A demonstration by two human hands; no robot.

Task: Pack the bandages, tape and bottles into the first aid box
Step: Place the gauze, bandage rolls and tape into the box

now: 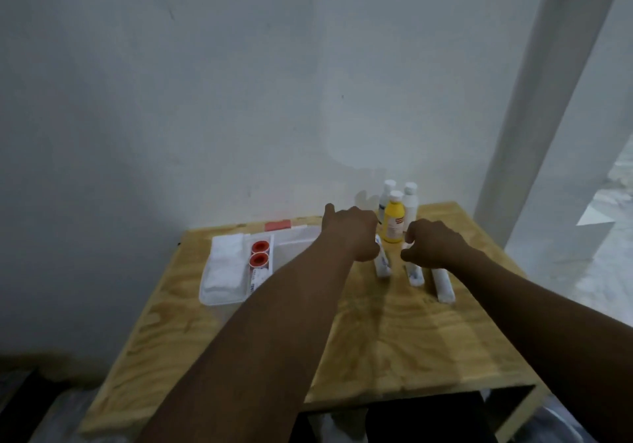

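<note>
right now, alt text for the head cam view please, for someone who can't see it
Two bare hands, left hand and right hand, reach over three wrapped bandage rolls on a plywood table. Behind them stand a yellow bottle and two white bottles; left lies an open first aid box holding gauze and two red tape rolls.

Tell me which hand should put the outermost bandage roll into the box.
Probably the right hand: the outermost bandage roll lies just beside it, while the left hand hovers nearer the first aid box.
</note>
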